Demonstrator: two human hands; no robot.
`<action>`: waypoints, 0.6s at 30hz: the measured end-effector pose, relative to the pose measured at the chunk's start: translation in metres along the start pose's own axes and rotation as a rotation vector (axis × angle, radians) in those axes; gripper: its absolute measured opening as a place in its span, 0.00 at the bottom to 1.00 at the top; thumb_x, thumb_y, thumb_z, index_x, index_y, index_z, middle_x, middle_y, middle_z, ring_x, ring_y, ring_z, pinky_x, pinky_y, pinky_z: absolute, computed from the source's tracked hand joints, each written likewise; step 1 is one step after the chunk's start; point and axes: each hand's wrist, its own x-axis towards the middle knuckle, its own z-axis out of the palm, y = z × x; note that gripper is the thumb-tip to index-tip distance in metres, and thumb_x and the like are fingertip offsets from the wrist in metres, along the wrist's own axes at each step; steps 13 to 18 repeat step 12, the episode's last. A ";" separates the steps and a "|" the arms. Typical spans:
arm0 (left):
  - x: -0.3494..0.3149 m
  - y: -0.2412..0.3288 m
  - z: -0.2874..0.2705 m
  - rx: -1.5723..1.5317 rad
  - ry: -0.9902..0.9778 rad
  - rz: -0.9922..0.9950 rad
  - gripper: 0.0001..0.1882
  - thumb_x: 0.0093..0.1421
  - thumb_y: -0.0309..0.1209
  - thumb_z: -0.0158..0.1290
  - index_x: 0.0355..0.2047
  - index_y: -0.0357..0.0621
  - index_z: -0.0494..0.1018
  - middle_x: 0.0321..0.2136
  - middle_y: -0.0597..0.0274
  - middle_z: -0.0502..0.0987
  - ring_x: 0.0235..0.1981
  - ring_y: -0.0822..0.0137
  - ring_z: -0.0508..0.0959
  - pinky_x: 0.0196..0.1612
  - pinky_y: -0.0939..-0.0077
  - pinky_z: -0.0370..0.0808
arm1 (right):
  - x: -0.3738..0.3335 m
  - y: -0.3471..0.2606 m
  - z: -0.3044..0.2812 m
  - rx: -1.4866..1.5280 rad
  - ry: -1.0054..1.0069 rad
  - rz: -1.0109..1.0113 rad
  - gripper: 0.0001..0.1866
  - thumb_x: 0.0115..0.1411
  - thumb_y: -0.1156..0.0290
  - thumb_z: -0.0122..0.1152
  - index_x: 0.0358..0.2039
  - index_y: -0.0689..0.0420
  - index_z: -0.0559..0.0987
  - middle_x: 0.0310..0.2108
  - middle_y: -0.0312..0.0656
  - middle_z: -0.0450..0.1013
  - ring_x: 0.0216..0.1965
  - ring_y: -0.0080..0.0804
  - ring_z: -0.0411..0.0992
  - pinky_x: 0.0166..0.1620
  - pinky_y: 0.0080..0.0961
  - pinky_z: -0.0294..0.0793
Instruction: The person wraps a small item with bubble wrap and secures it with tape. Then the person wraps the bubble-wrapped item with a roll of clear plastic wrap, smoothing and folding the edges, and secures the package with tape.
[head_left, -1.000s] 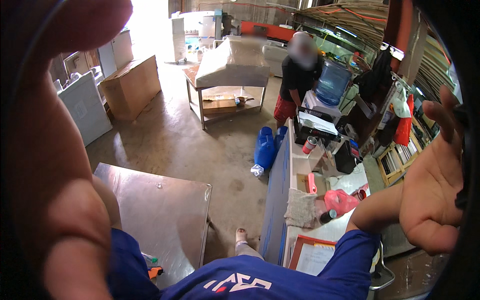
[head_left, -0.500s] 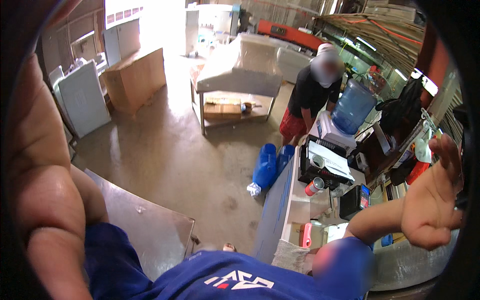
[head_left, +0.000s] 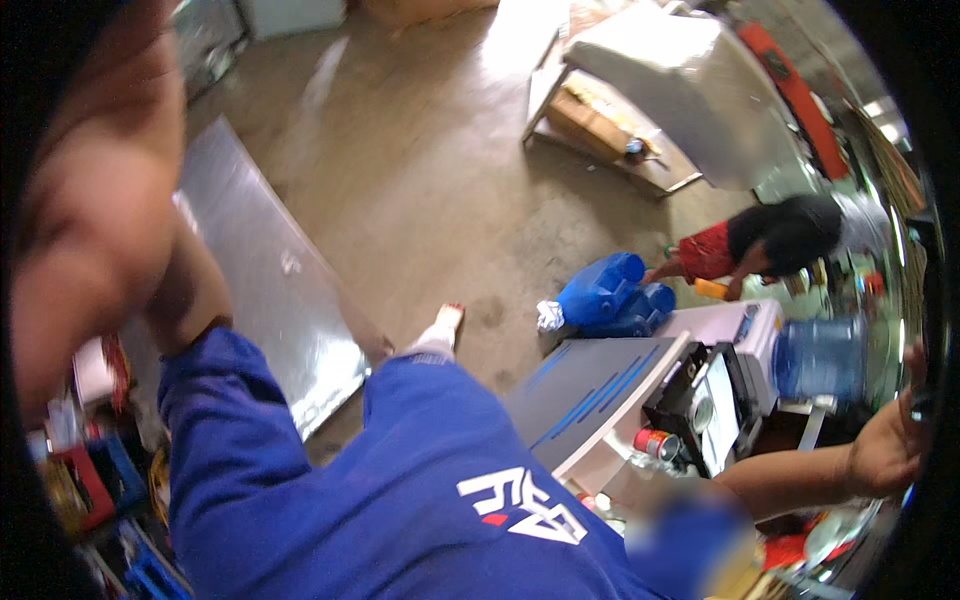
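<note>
Closest to me, the left hand [head_left: 75,250] is lifted right up beside the head-worn camera, a large blur whose fingers I cannot tell as spread or curled, and it appears to grip nothing. The right hand [head_left: 890,440] reaches far out at the other edge, fingers loosely apart and empty, nearest the translucent blue water jug [head_left: 820,358] above the white desk with blue stripes [head_left: 590,400]. Beyond, a bare grey metal sheet [head_left: 270,270] lies flat on the concrete floor [head_left: 430,170], and blue plastic canisters [head_left: 610,295] sit near a crouching person in red shorts [head_left: 770,240].
</note>
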 end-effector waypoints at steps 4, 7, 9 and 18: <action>-0.148 -0.027 -0.033 0.192 -0.256 -0.791 0.19 0.71 0.39 0.48 0.56 0.42 0.74 0.47 0.61 0.78 0.49 0.68 0.75 0.54 0.72 0.70 | 0.039 0.080 0.061 -0.114 -0.417 0.127 0.52 0.66 0.29 0.36 0.60 0.73 0.69 0.54 0.61 0.73 0.56 0.50 0.72 0.60 0.44 0.67; -0.291 0.042 -0.020 -0.013 -0.116 -1.673 0.24 0.70 0.48 0.48 0.51 0.39 0.76 0.43 0.58 0.80 0.44 0.67 0.77 0.49 0.71 0.73 | 0.053 0.130 0.155 -0.133 -0.653 0.364 0.48 0.67 0.31 0.43 0.63 0.68 0.67 0.51 0.53 0.75 0.51 0.40 0.74 0.57 0.38 0.69; -0.352 0.109 0.005 -0.009 -0.283 -2.138 0.25 0.71 0.49 0.47 0.50 0.39 0.77 0.42 0.57 0.80 0.43 0.68 0.77 0.51 0.72 0.73 | 0.066 0.160 0.203 -0.040 -0.866 0.522 0.44 0.66 0.37 0.50 0.61 0.70 0.69 0.48 0.52 0.76 0.51 0.39 0.74 0.58 0.37 0.69; -0.445 0.210 0.058 -0.021 0.086 -2.215 0.29 0.71 0.52 0.45 0.54 0.38 0.76 0.51 0.55 0.78 0.58 0.68 0.71 0.66 0.70 0.60 | 0.078 0.216 0.271 0.064 -0.997 0.709 0.46 0.63 0.33 0.55 0.64 0.64 0.69 0.51 0.51 0.75 0.53 0.35 0.72 0.59 0.37 0.67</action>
